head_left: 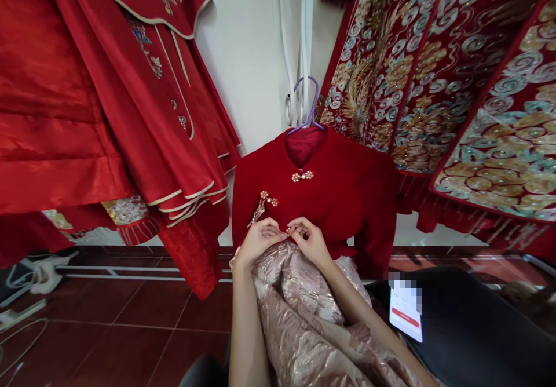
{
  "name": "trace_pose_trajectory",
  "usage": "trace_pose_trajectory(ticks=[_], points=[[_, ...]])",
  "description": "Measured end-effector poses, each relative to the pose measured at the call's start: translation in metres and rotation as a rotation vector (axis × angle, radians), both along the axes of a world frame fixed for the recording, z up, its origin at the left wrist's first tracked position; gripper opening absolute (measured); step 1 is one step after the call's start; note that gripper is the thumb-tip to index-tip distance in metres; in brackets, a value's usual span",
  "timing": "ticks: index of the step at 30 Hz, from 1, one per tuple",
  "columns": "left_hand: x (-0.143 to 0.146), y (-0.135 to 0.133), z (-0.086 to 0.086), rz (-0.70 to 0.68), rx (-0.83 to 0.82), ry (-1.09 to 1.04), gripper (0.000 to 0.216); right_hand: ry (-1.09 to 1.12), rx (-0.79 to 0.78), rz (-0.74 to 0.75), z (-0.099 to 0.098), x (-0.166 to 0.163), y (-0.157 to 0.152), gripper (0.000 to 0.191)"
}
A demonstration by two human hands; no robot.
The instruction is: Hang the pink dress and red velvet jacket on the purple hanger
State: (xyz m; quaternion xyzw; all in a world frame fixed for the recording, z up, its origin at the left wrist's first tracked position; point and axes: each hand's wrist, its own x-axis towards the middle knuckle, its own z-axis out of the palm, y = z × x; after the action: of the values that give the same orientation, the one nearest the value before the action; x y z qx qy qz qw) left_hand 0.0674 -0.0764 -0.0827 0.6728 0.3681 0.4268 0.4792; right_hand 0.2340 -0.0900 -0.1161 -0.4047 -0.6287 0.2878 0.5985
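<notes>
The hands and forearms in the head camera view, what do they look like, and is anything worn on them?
The left hand and right hand are ungloved and slender, with no rings that I can make out. The left forearm and right forearm are bare: no sleeves, watch or bracelet show, nor any markings.

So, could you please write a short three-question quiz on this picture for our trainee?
1. What colour is the hanger in the neck of the red top? A: green. B: purple. C: yellow.
2. True or false: the phone lies to the right of the right hand.
3. What do the fingertips of the right hand and the left hand meet at?

Key: 1. B. 2. True. 3. A small gold ornament at the front of the red top.
</notes>
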Motion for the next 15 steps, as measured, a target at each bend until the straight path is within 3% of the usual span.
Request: trace_pose_trajectory(ticks=[4, 7, 11, 15], points=[[0.001, -0.001, 0.004, -0.019, 0.014, 0.003, 0.027, -0.095, 0.042, 0.01, 0.001, -0.001, -0.005, 0.025], [0.006, 0.003, 0.004, 0.103, 0.017, -0.078, 0.031, -0.255, 0.107, -0.025, 0.002, -0.004, -0.01, 0.042], [0.016, 0.012, 0.002, 0.315, -0.005, -0.277, 0.039, -0.312, 0.151, -0.128, 0.008, -0.008, -0.018, 0.024], [0.025, 0.016, 0.005, 0.295, -0.091, -0.554, 0.041, -0.191, 0.222, -0.149, 0.02, -0.008, -0.028, 0.018]])
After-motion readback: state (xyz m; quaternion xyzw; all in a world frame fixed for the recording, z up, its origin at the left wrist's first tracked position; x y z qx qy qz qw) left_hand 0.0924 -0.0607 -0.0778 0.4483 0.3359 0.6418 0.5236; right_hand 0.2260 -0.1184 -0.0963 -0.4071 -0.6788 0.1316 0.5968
